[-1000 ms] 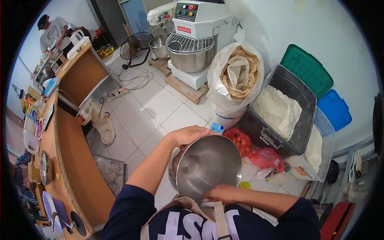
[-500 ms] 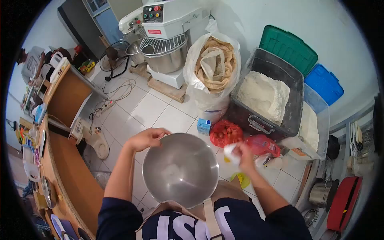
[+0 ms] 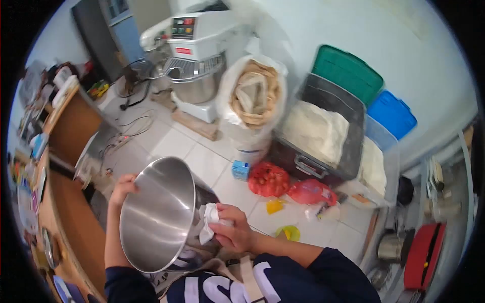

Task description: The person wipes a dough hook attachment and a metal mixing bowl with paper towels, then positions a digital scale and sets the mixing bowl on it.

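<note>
A large stainless steel mixing bowl (image 3: 156, 217) is tilted in front of me, its mouth turned to the left. My left hand (image 3: 125, 189) is closed on its far left rim. My right hand (image 3: 232, 230) clutches a crumpled white tissue (image 3: 208, 222), which touches the outside of the bowl just by the right rim. The inside of the bowl looks bare and shiny. Part of its outer wall is hidden behind my right hand.
On the tiled floor ahead stand a blue carton (image 3: 240, 170), red bags (image 3: 269, 180) and a dark bin (image 3: 348, 146) of white powder. Behind are a large sack (image 3: 252, 101) and a dough mixer (image 3: 197, 65). A wooden counter (image 3: 55, 222) runs along the left.
The bowl has swung left and tipped onto its side. My right hand has come in from the right with the tissue to the bowl's outside. A yellow piece now shows on the floor.
</note>
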`<act>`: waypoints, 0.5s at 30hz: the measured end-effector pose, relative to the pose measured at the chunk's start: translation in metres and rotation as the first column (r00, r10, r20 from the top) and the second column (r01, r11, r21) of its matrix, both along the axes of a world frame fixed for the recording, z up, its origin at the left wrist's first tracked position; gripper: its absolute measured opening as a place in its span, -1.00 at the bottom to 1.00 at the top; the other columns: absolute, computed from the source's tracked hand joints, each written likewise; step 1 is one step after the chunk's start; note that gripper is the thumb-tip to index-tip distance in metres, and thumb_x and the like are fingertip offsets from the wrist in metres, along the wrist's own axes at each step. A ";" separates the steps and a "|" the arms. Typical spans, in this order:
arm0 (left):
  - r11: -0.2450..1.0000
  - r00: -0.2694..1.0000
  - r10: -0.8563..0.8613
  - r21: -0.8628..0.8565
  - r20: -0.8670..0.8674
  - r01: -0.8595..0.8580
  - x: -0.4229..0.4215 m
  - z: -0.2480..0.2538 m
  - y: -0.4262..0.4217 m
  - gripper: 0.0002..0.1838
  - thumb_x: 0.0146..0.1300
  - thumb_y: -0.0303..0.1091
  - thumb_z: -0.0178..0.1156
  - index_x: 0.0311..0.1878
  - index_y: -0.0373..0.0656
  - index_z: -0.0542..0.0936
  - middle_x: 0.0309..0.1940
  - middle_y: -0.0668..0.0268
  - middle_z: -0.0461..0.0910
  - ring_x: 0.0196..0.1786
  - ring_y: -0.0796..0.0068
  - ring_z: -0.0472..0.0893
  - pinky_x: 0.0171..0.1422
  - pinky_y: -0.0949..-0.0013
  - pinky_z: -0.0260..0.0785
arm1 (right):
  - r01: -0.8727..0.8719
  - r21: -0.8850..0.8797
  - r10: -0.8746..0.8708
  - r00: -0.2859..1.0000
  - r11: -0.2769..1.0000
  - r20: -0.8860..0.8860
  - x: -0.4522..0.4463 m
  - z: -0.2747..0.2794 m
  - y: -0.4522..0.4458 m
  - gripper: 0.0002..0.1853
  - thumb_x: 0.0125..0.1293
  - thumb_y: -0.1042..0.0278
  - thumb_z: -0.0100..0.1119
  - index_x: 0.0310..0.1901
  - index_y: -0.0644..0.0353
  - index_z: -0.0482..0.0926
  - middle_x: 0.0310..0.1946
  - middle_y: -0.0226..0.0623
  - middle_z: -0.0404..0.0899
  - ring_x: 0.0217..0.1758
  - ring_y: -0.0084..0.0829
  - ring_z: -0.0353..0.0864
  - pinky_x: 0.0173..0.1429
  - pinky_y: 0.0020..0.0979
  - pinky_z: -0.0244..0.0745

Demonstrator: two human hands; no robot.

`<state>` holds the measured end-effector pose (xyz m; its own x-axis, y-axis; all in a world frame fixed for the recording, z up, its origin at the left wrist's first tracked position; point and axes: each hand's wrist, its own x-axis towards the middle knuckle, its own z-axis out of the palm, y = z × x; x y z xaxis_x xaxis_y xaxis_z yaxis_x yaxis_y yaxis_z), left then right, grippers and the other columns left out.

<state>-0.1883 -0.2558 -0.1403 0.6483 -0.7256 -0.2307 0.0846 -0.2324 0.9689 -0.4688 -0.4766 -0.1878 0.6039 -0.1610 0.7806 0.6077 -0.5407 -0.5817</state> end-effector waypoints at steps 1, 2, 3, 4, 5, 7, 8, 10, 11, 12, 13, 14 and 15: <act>1.000 1.000 0.025 0.011 0.012 -0.026 0.004 -0.001 0.003 -0.92 -0.31 -0.55 0.12 -0.69 -0.23 0.41 -0.49 0.30 0.50 -0.40 0.45 0.49 -0.28 0.50 0.30 | -0.057 -0.035 0.059 0.997 0.998 0.044 0.004 0.016 0.000 -0.53 0.00 0.50 0.25 0.03 0.06 0.48 -0.02 -0.14 0.30 0.12 -0.04 0.35 0.19 -0.14 0.33; 0.998 0.998 0.050 0.023 0.026 -0.050 0.007 -0.004 0.008 -0.93 -0.31 -0.56 0.11 -0.68 -0.23 0.41 -0.49 0.30 0.50 -0.41 0.46 0.48 -0.29 0.51 0.29 | -0.111 -0.069 0.117 0.989 0.991 0.090 0.008 0.026 0.001 -0.52 0.01 0.49 0.26 0.05 0.05 0.48 0.01 -0.13 0.31 0.15 -0.04 0.36 0.21 -0.13 0.33; 0.999 0.999 0.044 0.001 0.021 -0.044 0.010 -0.012 0.012 -0.92 -0.31 -0.55 0.12 -0.69 -0.22 0.40 -0.52 0.32 0.49 -0.44 0.48 0.47 -0.32 0.51 0.28 | -0.210 -0.063 0.213 0.976 0.976 0.042 0.010 0.030 0.002 -0.63 0.20 0.31 0.15 0.07 0.01 0.50 0.17 -0.08 0.28 0.26 -0.02 0.29 0.36 -0.08 0.12; 0.999 1.000 0.025 -0.024 0.013 -0.024 0.013 -0.023 0.010 -0.90 -0.31 -0.54 0.13 -0.69 -0.21 0.39 -0.54 0.33 0.48 -0.47 0.50 0.45 -0.34 0.51 0.27 | -0.221 -0.125 0.223 0.975 0.967 0.007 0.011 0.034 -0.001 -0.65 0.25 0.24 0.07 0.08 0.00 0.49 0.21 -0.08 0.25 0.29 0.00 0.24 0.40 -0.07 0.00; 0.996 0.997 0.004 -0.091 -0.082 -0.011 0.015 -0.034 0.008 -0.88 -0.31 -0.56 0.13 -0.70 -0.20 0.37 -0.57 0.35 0.46 -0.48 0.53 0.42 -0.36 0.50 0.25 | -0.224 -0.184 0.223 0.974 0.957 -0.031 0.010 0.038 -0.003 -0.65 0.30 0.17 -0.01 0.09 -0.02 0.49 0.26 -0.08 0.22 0.33 0.01 0.19 0.44 -0.06 -0.13; 0.985 0.977 -0.016 -0.169 -0.215 -0.021 0.007 -0.042 -0.001 -0.83 -0.31 -0.61 0.13 -0.72 -0.18 0.33 -0.60 0.39 0.41 -0.51 0.56 0.38 -0.39 0.48 0.23 | -0.219 -0.234 0.206 0.975 0.947 -0.081 0.015 0.036 -0.009 -0.51 0.41 -0.05 -0.31 0.24 -0.03 0.35 0.36 -0.06 0.09 0.47 -0.06 -0.07 0.47 -0.13 -0.65; 0.983 0.968 -0.005 -0.179 -0.250 -0.041 0.000 -0.042 -0.010 -0.80 -0.31 -0.62 0.14 -0.73 -0.16 0.31 -0.61 0.39 0.40 -0.51 0.56 0.37 -0.39 0.48 0.22 | -0.244 -0.191 0.214 0.963 0.951 -0.164 0.020 0.036 -0.016 -0.48 0.41 -0.06 -0.32 0.28 -0.01 0.29 0.36 -0.06 0.07 0.48 -0.11 -0.12 0.46 -0.14 -0.70; 0.973 0.959 -0.051 -0.229 -0.280 -0.015 -0.008 -0.042 -0.025 -0.75 -0.30 -0.66 0.14 -0.73 -0.14 0.28 -0.60 0.39 0.39 -0.51 0.57 0.35 -0.40 0.47 0.21 | -0.283 -0.097 0.238 0.915 0.954 -0.326 0.034 0.041 -0.035 -0.43 0.41 -0.08 -0.35 0.35 0.04 0.16 0.38 -0.05 0.04 0.51 -0.20 -0.23 0.44 -0.17 -0.80; 0.963 0.955 -0.110 -0.269 -0.274 0.034 -0.009 -0.042 -0.033 -0.74 -0.29 -0.67 0.15 -0.74 -0.14 0.26 -0.59 0.39 0.39 -0.51 0.57 0.36 -0.41 0.47 0.21 | -0.272 0.056 0.273 0.891 0.961 -0.363 0.040 0.038 -0.040 -0.35 0.39 -0.18 -0.34 0.25 0.22 0.28 0.38 -0.09 0.04 0.51 -0.18 -0.25 0.47 -0.03 -0.42; 0.947 0.950 -0.170 -0.309 -0.263 0.084 -0.008 -0.043 -0.041 -0.72 -0.29 -0.68 0.15 -0.74 -0.13 0.25 -0.58 0.38 0.40 -0.50 0.56 0.36 -0.41 0.46 0.21 | -0.335 0.242 0.409 0.816 0.910 -0.407 0.045 0.026 -0.046 -0.37 0.41 -0.13 -0.36 0.29 0.21 0.21 0.37 -0.09 0.05 0.51 -0.22 -0.23 0.47 -0.10 -0.48; 0.943 0.951 -0.214 -0.303 -0.222 0.141 -0.007 -0.044 -0.048 -0.67 -0.25 -0.64 0.21 -0.73 -0.12 0.23 -0.55 0.36 0.41 -0.49 0.57 0.35 -0.41 0.45 0.20 | -0.371 0.423 0.542 0.728 0.827 -0.420 0.054 0.010 -0.053 -0.39 0.42 -0.09 -0.37 0.33 0.19 0.13 0.37 -0.09 0.07 0.51 -0.25 -0.20 0.47 -0.17 -0.53; 0.923 0.944 -0.265 -0.334 -0.197 0.189 -0.007 -0.042 -0.056 -0.67 -0.23 -0.62 0.22 -0.73 -0.12 0.22 -0.52 0.34 0.43 -0.47 0.56 0.36 -0.39 0.46 0.21 | -0.378 0.590 0.665 0.631 0.713 -0.399 0.062 -0.002 -0.058 -0.40 0.44 -0.04 -0.39 0.37 0.18 0.06 0.37 -0.09 0.08 0.50 -0.28 -0.17 0.47 -0.24 -0.58; 0.900 0.934 -0.315 -0.364 -0.169 0.238 -0.009 -0.040 -0.066 -0.66 -0.21 -0.60 0.24 -0.73 -0.13 0.22 -0.49 0.32 0.46 -0.45 0.56 0.37 -0.38 0.46 0.21 | -0.300 0.712 0.719 0.567 0.635 -0.402 0.067 -0.011 -0.062 -0.42 0.44 -0.01 -0.35 0.35 0.20 0.10 0.32 -0.11 0.15 0.46 -0.28 -0.06 0.46 -0.24 -0.44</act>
<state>-0.1975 -0.3217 -0.1799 0.3713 -0.9268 -0.0566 0.2821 0.0546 0.9578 -0.4016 -0.5384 -0.1984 0.9896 0.1108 0.0921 0.0608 0.2582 -0.9642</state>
